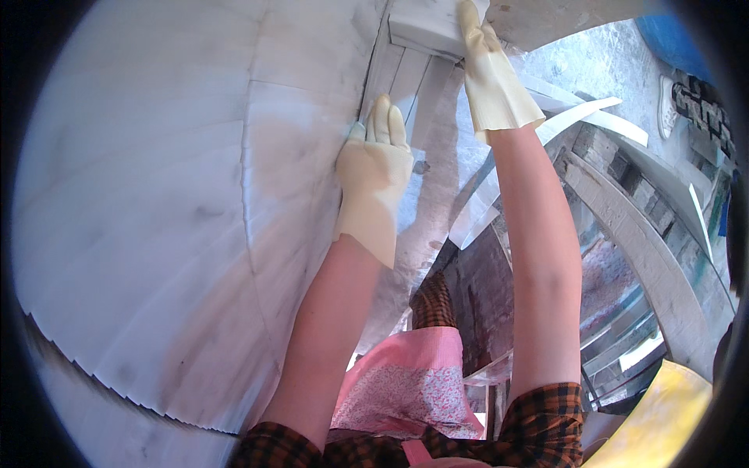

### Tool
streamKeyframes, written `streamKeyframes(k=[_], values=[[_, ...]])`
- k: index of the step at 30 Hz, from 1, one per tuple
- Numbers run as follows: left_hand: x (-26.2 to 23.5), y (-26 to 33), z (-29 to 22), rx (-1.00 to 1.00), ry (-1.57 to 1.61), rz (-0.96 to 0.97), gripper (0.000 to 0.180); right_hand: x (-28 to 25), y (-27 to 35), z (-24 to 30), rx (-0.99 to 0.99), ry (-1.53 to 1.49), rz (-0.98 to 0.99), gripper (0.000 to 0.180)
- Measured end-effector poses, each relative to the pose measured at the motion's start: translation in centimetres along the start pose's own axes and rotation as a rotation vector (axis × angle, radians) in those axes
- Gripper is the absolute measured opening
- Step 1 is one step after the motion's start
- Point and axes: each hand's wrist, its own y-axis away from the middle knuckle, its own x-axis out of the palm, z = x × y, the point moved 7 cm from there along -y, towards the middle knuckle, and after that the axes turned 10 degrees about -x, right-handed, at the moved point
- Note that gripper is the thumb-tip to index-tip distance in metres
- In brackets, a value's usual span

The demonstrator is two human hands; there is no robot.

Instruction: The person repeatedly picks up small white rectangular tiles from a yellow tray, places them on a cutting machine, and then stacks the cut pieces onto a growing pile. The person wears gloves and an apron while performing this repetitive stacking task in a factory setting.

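Note:
Both my hands wear cream rubber gloves. My left hand (376, 168) lies with its fingers stretched forward on narrow pale strips (402, 74), beside the edge of a large whitish marbled slab surface (172, 179). My right hand (490, 74) reaches farther forward, to the right end of a white block (424, 33). Its fingers look straight against that end, and the tips run up to the top edge of the view. The block rests across the far part of the strips. Neither hand visibly wraps round anything.
Curved pale offcuts (581, 117) and a long curved grey piece (632, 226) lie to the right. A yellow sheet (659, 417) is at lower right, a blue object (679, 47) at upper right. Another person's shoe (667, 108) shows there. My pink apron (413, 382) hangs below.

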Motion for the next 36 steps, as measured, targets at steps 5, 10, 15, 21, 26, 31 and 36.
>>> streamKeyframes(k=[5,10,15,21,26,31,36], values=[[-0.4,0.1,0.6,0.041,-0.14,0.032,0.045,-0.1,-0.9,-1.5,0.043,-0.016,-0.029,0.054],[0.6,-0.1,1.9,-0.068,0.013,0.18,0.047,0.3,-1.8,-2.0,0.104,-0.001,-0.084,0.054],[1.9,-1.9,3.6,-0.086,0.172,0.256,0.047,0.5,-2.3,-3.0,0.198,0.041,-0.155,0.056],[1.9,-2.7,3.1,-0.137,0.314,0.368,0.045,1.0,-2.6,-4.2,0.302,0.075,-0.228,0.06],[1.9,-2.5,3.0,-0.168,0.326,0.393,0.047,1.4,-2.2,-4.8,0.314,0.249,-0.323,0.066],[1.6,-2.4,2.6,0.039,-0.004,0.321,0.047,1.9,-3.2,-5.5,0.242,0.069,-0.375,0.068],[0.7,-2.9,3.1,-0.118,0.142,0.253,0.05,0.9,-3.9,-5.7,0.293,0.242,-0.187,0.071]])
